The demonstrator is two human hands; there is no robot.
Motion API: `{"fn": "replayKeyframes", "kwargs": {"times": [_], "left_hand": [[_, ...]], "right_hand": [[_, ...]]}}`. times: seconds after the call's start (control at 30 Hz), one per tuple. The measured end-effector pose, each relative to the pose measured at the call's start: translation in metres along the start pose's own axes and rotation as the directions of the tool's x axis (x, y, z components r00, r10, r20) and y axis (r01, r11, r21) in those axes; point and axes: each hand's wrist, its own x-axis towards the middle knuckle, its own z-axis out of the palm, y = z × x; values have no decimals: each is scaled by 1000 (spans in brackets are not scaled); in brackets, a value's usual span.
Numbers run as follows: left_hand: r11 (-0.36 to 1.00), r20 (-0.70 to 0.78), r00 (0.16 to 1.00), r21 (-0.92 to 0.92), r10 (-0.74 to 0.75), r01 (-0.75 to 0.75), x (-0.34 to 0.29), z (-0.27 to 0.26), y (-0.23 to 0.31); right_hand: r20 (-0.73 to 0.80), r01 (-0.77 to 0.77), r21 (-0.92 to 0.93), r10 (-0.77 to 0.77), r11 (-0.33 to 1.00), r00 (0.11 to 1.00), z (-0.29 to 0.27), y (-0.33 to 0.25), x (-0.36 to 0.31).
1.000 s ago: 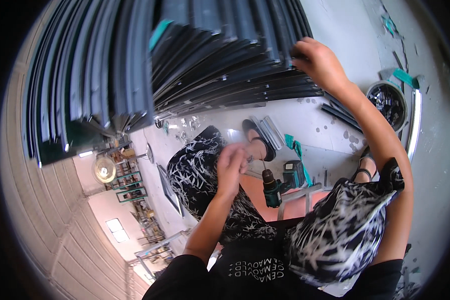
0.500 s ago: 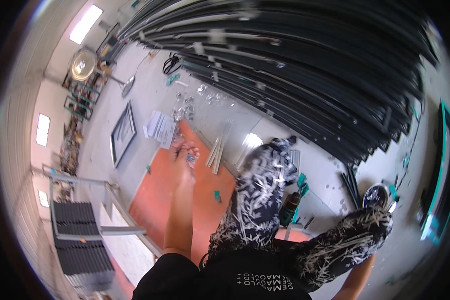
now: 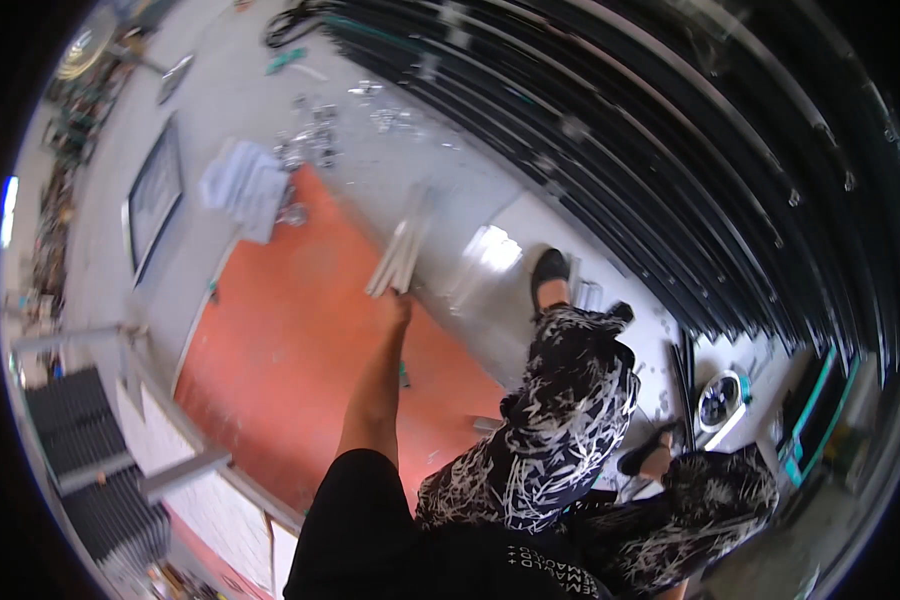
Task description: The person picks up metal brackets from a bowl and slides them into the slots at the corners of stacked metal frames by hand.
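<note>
The left hand [image 3: 398, 308] is low over the red mat [image 3: 270, 380], right at the near ends of a few pale strips [image 3: 402, 250]. They lie just ahead of it, crossing the mat's edge onto the grey floor [image 3: 470, 195], their long axis running forward and slightly right, close to the line of the outstretched left forearm [image 3: 375, 390]. It's too blurred there for me to tell whether that hand grasps a strip or only touches one. It's plainly the nearer hand; the right hand is out of sight, its state unknown. Dark bars [image 3: 620, 130] are massed farther right.
</note>
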Motion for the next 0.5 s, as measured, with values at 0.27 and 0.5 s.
{"fn": "replayKeyframes", "kwargs": {"times": [0.27, 0.5], "left_hand": [[919, 6, 1000, 393, -16, 12, -7, 41, -6], [945, 70, 980, 258, 189, -200, -22, -30, -7]], "right_hand": [[-228, 39, -83, -57, 996, 972, -76, -4, -97], [-203, 117, -118, -139, 986, 969, -70, -24, -92]]}}
